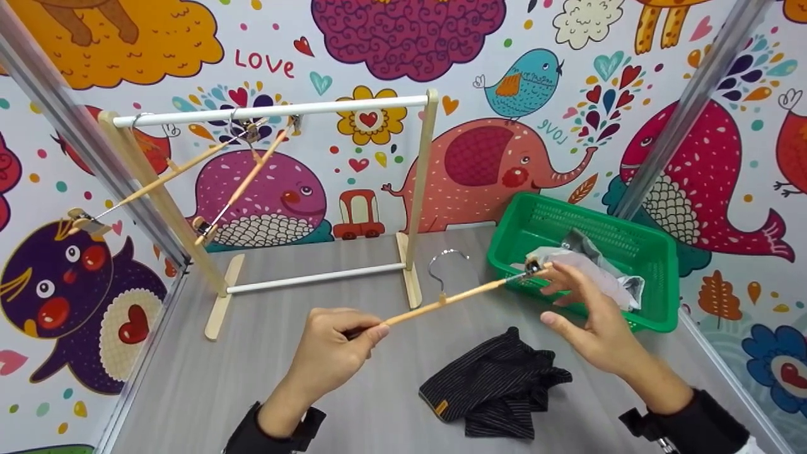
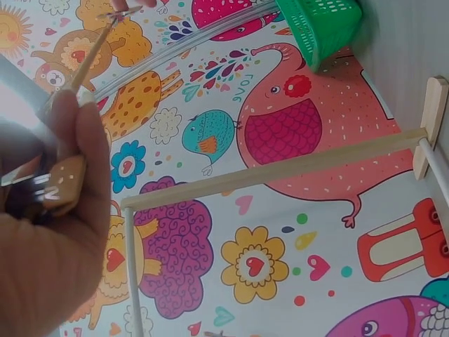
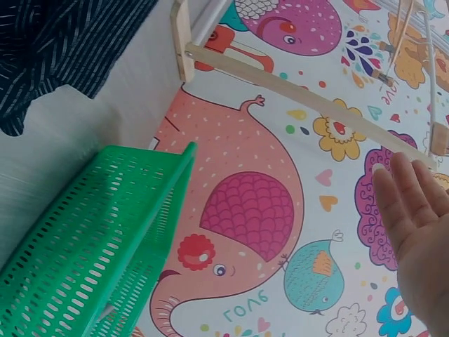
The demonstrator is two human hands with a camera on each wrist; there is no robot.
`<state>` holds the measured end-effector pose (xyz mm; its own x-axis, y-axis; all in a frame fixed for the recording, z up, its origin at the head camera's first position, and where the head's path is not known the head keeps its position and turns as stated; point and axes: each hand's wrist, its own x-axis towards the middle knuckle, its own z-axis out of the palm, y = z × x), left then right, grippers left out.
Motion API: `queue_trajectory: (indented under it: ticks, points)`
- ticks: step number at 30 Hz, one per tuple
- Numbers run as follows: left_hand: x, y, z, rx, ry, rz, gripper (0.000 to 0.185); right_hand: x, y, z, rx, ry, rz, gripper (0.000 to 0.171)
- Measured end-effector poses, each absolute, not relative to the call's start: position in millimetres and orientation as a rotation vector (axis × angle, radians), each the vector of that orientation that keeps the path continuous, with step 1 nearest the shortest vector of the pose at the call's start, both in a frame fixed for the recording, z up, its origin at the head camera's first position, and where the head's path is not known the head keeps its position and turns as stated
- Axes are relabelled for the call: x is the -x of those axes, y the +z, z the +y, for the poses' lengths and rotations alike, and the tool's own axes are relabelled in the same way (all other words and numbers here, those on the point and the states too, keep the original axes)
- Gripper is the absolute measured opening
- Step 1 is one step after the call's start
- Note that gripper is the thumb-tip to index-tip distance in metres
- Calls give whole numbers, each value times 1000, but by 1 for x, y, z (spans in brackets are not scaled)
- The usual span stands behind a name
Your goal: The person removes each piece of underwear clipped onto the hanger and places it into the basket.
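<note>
A wooden clip hanger [image 1: 454, 298] with a metal hook [image 1: 445, 263] is held level above the grey table [image 1: 265, 391]. My left hand [image 1: 372, 331] pinches its left end; the left wrist view shows the wooden clip [image 2: 63, 186] under my fingers. My right hand [image 1: 550, 293] is at the other end, fingers straight, with a fingertip touching the metal clip [image 1: 534, 268]. The right wrist view shows those fingers [image 3: 414, 210] stretched out and holding nothing. A black striped garment [image 1: 498, 384] lies crumpled on the table below the hanger.
A green basket [image 1: 656, 252] with grey and white cloth [image 1: 605, 274] sits at the right. A small wooden rack [image 1: 419, 183] with a white top bar [image 1: 271, 111] stands at the back left, two clip hangers [image 1: 239, 183] dangling from it. Patterned walls enclose the table.
</note>
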<state>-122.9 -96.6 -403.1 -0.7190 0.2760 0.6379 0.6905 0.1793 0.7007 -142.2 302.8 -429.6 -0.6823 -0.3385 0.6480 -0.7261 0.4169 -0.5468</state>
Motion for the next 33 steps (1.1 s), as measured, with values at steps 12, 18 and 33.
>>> queue_trajectory:
  ticks: [12,18,33]
  points:
    - [124,-402,-100,759,-1529,-2080,16,140,-449,299,-899,1042,-2318,86]
    - [126,-403,-101,725,-1521,-2047,15,138,-461,296,-848,1004,-2389,87]
    - [128,-403,-107,668,-1541,-1959,11,139,-489,290,-853,930,-2504,93]
